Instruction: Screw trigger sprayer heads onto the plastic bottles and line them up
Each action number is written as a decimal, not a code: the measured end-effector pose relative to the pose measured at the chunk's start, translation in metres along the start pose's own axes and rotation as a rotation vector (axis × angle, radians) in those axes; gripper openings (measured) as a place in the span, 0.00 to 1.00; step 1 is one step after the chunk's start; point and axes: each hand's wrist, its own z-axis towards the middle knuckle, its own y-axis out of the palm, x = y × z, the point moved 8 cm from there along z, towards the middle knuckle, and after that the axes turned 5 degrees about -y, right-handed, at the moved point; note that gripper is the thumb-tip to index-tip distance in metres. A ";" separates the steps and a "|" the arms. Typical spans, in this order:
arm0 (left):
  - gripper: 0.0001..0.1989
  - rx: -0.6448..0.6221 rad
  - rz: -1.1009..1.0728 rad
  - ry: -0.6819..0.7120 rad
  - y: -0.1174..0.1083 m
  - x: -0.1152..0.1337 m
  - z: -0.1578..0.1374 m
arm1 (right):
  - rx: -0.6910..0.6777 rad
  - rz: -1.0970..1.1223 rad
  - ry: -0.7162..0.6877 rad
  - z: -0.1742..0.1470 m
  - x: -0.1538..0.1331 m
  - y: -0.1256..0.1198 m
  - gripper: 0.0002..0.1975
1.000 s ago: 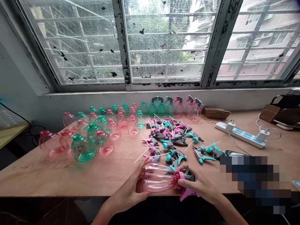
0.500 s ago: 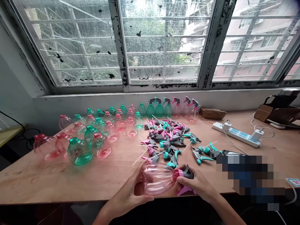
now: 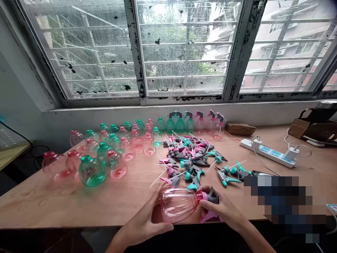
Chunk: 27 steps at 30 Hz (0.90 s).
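A clear pink spray bottle (image 3: 178, 205) lies sideways between my hands at the table's front edge, its base to the left. My left hand (image 3: 147, 218) is wrapped around the base end, thumb below and fingers behind it. At the neck, my right hand (image 3: 223, 209) pinches the pink collar of a grey and pink trigger sprayer (image 3: 210, 196), which sits on the bottle's mouth. The sprayer's pink trigger hangs down below my right fingers, which partly hide it. Just beyond the bottle spreads a heap of loose trigger sprayers (image 3: 188, 151), pink, teal and grey, with thin tubes.
Several open pink and green bottles, among them a green bottle (image 3: 92, 172), stand at the left. Along the wall is a row of bottles with sprayers, including a green one (image 3: 180, 124). A brown package (image 3: 240, 128), a white power strip (image 3: 268, 153) and cables lie at the right.
The camera view has shifted slightly, so the whole scene sits a little lower and further right. Both hands keep their hold on the bottle and sprayer, with hardly any movement.
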 end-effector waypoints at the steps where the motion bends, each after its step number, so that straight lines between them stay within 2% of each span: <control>1: 0.51 -0.016 -0.001 0.011 0.001 0.000 0.001 | 0.001 -0.012 -0.005 0.000 -0.001 -0.001 0.24; 6: 0.48 -0.043 -0.098 0.054 0.005 -0.002 0.003 | -0.047 -0.015 0.002 0.001 0.000 0.003 0.23; 13: 0.45 0.011 -0.071 -0.051 0.001 -0.014 0.000 | -0.047 0.041 -0.002 0.002 0.005 0.003 0.23; 20: 0.41 0.019 -0.194 -0.019 0.003 -0.006 0.004 | -0.099 0.006 -0.013 0.001 0.009 0.004 0.23; 25: 0.51 0.003 -0.161 -0.059 0.004 -0.006 0.003 | -0.123 0.009 -0.008 -0.001 0.010 0.007 0.22; 27: 0.52 0.022 -0.137 -0.080 0.001 -0.010 0.003 | -0.126 0.025 0.007 -0.002 0.011 0.007 0.22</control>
